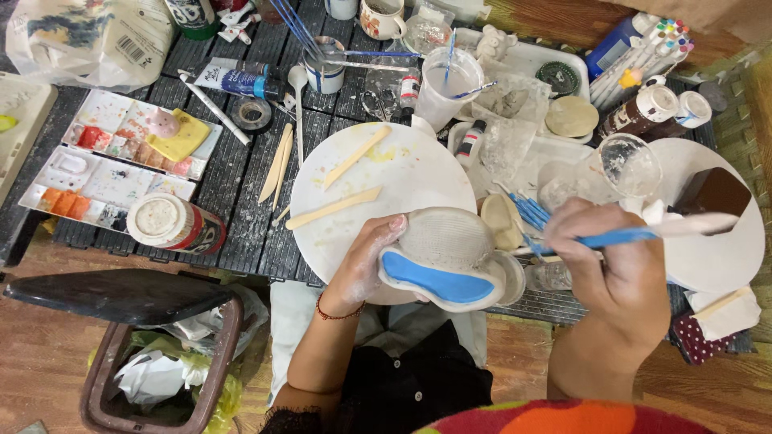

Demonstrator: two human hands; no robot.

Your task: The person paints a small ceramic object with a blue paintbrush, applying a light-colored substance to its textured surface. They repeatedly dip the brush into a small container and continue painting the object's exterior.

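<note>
Dark slats make up your table [241,217], and it is crowded with craft things. Right in front of you, over the near edge, is the clay piece [446,257] — pale grey, shaped like a little hat, with a bumpy woven top and a bright blue stripe painted along its brim. Your left hand [366,269] cups its side, fingers curled onto the rim. Your right hand [615,265] is closed around a blue brush [611,238], whose tip points at the piece. The clay looks stiff and likely breaks easily, so it seems best held on the dry grey part, away from the blue, which may be wet. It is probably light enough for one hand. Behind it lies a round white board [402,173] with flat wooden sticks [334,207] on it. Farther left sit a paint tray [121,157] and a jar with a white lid [161,219] — a bin [161,354] stands on the floor.
</note>
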